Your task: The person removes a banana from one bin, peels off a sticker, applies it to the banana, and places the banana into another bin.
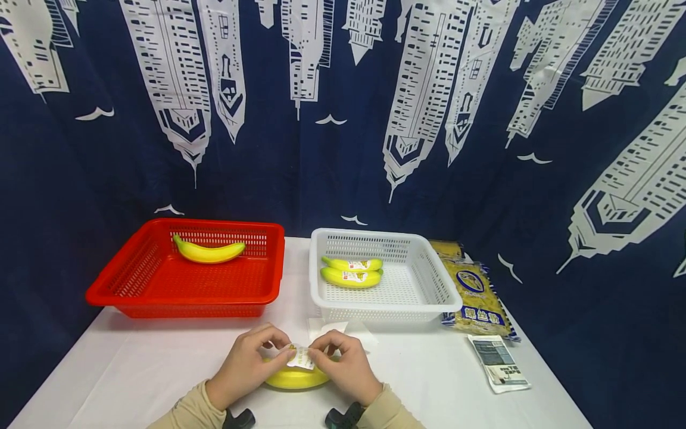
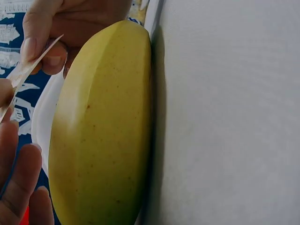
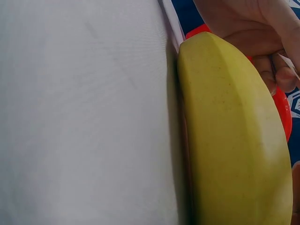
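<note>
Between both hands I see a small white printed sticker (image 1: pixel 301 357), held above a yellow banana (image 1: pixel 296 379) that lies on the table. My left hand (image 1: pixel 250 359) pinches the sticker's left edge between thumb and forefinger. At its right edge, my right hand (image 1: pixel 344 363) pinches it the same way. In the left wrist view the sticker (image 2: pixel 29 70) appears thin and edge-on, apart from the banana (image 2: pixel 101 126). The right wrist view shows the banana's near side (image 3: pixel 229 136) bare, while most of the sticker is out of frame there.
A red basket (image 1: pixel 198 310) at the back left contains one banana (image 1: pixel 210 252). The white basket (image 1: pixel 386 307) to its right holds two stickered bananas (image 1: pixel 351 277). White paper (image 1: pixel 367 335) lies before it. Noodle packages (image 1: pixel 477 298) and a small printed packet (image 1: pixel 499 364) lie on the right.
</note>
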`<control>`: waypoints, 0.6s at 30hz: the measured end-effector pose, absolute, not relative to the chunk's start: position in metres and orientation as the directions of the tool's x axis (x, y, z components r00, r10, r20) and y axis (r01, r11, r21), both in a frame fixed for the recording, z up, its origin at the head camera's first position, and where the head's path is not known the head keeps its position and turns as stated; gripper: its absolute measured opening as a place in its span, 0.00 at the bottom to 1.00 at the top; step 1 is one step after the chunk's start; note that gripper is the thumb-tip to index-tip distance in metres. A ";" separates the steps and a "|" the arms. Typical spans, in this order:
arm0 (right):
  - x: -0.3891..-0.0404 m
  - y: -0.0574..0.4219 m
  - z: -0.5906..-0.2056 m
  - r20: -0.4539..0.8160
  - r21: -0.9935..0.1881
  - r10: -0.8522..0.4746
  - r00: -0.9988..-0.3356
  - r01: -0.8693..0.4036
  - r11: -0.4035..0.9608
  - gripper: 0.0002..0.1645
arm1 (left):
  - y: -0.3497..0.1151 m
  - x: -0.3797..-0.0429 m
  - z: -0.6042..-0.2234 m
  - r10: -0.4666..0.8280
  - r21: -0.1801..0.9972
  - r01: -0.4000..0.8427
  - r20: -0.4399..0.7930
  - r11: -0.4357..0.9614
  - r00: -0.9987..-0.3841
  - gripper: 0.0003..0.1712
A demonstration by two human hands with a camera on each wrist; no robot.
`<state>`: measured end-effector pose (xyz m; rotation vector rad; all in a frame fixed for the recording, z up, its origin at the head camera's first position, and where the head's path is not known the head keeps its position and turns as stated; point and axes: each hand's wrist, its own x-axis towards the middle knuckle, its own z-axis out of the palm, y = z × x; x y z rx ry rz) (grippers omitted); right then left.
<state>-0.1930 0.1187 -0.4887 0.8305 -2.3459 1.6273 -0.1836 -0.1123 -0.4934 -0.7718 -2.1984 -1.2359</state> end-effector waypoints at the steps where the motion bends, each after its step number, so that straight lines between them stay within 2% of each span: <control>1: -0.193 0.119 -0.489 0.440 -0.807 -0.354 -0.825 -0.536 0.247 0.05 | -0.113 -0.183 -0.493 0.242 0.590 0.689 0.659 0.421 -0.712 0.17; 5: -0.193 0.120 -0.490 0.456 -0.792 -0.384 -0.803 -0.563 0.236 0.06 | -0.116 -0.183 -0.493 0.295 0.605 0.698 0.636 0.382 -0.713 0.15; 10: -0.194 0.122 -0.490 0.453 -0.790 -0.414 -0.789 -0.571 0.222 0.06 | -0.120 -0.182 -0.488 0.346 0.646 0.653 0.553 0.397 -0.758 0.11; 18: -0.192 0.124 -0.487 0.390 -0.803 -0.474 -0.789 -0.544 0.244 0.05 | -0.127 -0.184 -0.483 0.448 0.670 0.643 0.478 0.370 -0.756 0.15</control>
